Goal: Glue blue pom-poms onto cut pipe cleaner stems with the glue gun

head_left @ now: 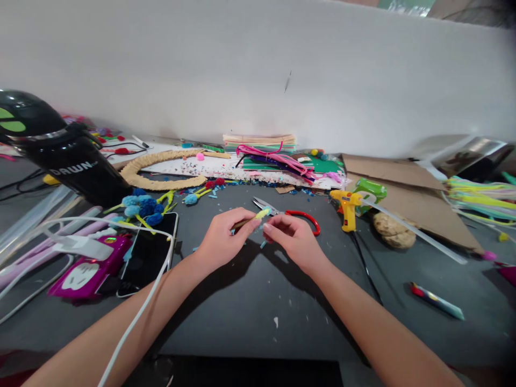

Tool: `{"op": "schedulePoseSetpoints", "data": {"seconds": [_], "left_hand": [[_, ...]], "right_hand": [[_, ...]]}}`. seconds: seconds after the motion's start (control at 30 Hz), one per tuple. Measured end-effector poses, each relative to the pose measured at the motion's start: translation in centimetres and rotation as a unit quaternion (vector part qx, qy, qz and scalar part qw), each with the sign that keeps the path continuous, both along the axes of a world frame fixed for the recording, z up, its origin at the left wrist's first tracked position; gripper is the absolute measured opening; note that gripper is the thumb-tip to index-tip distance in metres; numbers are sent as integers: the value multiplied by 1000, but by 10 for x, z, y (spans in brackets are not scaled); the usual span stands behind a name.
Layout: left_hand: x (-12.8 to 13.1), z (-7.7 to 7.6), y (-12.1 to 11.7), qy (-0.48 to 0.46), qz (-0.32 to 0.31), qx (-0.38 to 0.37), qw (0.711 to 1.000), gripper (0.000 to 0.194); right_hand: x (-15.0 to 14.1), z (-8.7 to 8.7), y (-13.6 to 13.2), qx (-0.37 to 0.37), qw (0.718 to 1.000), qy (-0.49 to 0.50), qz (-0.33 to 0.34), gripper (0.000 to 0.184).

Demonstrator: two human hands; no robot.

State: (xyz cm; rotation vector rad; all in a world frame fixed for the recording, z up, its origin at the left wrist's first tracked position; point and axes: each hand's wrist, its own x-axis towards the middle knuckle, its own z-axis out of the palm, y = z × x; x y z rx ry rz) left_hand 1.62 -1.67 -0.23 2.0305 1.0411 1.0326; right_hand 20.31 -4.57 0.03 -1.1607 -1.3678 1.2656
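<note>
Over the middle of the grey table, my left hand (226, 235) pinches a short yellow piece of fuzzy pipe cleaner (262, 213) with a pale blue end. A thin brownish strip runs back from it under the fingers. My right hand (297, 243) is just to the right, thumb and fingertips closed near the blue end; whether anything is between them is too small to tell. Behind the hands lie scissors (308, 216) with red handles, blades pointing left. Small blue fuzzy scraps (263, 244) are on the table around the fingers.
A yellow glue gun (350, 210) with a long clear stick lies at right, beside a walnut-like brown lump (394, 230) and cardboard (419, 209). At left are a black bottle (94, 174), a phone (151, 255), blue pompom stems (141, 207) and a white cable (139, 317) crossing my left forearm.
</note>
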Motion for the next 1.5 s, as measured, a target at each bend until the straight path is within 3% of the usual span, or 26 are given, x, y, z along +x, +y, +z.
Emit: {"op": "schedulePoseSetpoints", "data": {"seconds": [0.13,0.3,1.5], "left_hand": [[-7,2,4,52,18,70,996,23],[-9,4,4,71,-6,111,991,21],[-11,-8,6,140,-42,177,973,24]], "right_hand": [[11,6,0,14,1000,-23,5,21],[17,12,0,67,993,-66,-70,22],[16,-1,2,88,985,-125,-84,25]]}}
